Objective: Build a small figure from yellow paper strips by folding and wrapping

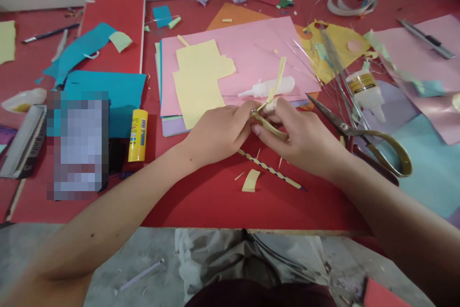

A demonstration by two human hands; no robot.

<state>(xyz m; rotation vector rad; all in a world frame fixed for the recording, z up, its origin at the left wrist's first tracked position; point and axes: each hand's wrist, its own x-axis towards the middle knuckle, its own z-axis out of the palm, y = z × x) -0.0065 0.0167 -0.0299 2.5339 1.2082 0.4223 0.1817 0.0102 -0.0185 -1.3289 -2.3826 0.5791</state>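
Both hands meet over the red table (215, 201) near its front edge. My left hand (219, 132) is closed, pinching one end of a thin yellow paper strip (277, 79). My right hand (302, 137) is closed too, its fingers curled round the same strip, which loops under them and sticks up between the hands. A striped pencil (271, 169) lies under the hands, and a small yellow paper scrap (250, 180) rests just in front of them.
A white glue bottle (268, 88) lies on a pink sheet (251, 53) beside a cut yellow sheet (199, 79). Large scissors (362, 137) lie to the right, with another glue bottle (364, 87) behind them. A yellow glue stick (138, 135) and teal paper (108, 91) are on the left.
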